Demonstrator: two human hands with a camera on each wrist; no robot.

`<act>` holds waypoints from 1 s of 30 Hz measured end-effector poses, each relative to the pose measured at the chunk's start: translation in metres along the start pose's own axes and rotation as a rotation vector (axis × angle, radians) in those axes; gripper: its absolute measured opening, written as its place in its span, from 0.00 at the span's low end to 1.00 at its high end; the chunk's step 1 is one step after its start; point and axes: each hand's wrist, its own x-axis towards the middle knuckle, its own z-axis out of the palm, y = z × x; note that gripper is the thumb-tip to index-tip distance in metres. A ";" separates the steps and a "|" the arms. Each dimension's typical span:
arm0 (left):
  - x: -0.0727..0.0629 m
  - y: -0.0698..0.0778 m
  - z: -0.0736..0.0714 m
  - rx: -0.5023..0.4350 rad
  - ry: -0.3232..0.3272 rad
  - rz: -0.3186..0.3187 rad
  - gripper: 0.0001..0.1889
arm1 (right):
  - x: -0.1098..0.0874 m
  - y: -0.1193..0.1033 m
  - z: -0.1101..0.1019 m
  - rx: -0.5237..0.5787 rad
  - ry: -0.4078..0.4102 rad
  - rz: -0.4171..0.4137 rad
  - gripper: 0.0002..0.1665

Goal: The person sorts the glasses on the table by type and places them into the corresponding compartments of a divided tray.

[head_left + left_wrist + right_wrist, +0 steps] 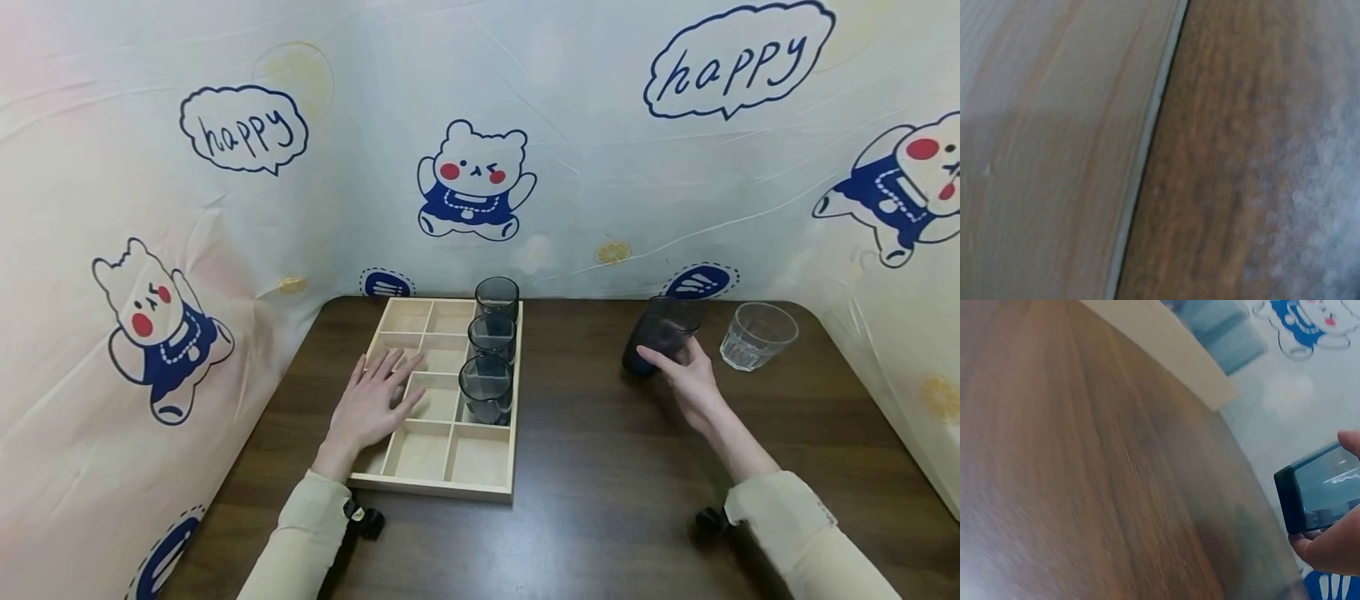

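A smoky grey glass is gripped by my right hand, thumb on the near side, and it tilts with its rim to the right. In the right wrist view the thick dark base of this glass points left, between the thumb and the fingers. My left hand lies with spread fingers over the left side of a divided wooden tray, covering some compartments. Three more smoky glasses stand in the tray's right column: the back one, the middle one and the front one.
A clear faceted glass stands on the dark wooden table, right of my right hand. A printed cloth with bears hangs behind the table and along its sides. The left wrist view shows only blurred tray wood and tabletop.
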 end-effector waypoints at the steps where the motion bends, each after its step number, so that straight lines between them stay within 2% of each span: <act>1: 0.000 0.000 0.000 -0.002 -0.002 -0.001 0.37 | -0.003 -0.001 0.002 -0.001 -0.014 0.009 0.30; 9: 0.001 0.000 0.000 0.000 -0.001 -0.001 0.38 | -0.026 -0.005 0.019 -0.019 -0.108 0.030 0.30; 14: 0.000 0.000 -0.001 0.003 0.000 0.000 0.38 | -0.038 -0.003 0.029 -0.043 -0.167 0.034 0.34; 24: 0.000 0.000 -0.002 0.004 -0.002 -0.001 0.37 | -0.058 0.001 0.053 -0.100 -0.229 0.062 0.43; 30: 0.000 0.001 -0.003 0.002 -0.007 -0.002 0.38 | -0.069 0.005 0.066 -0.137 -0.273 0.028 0.46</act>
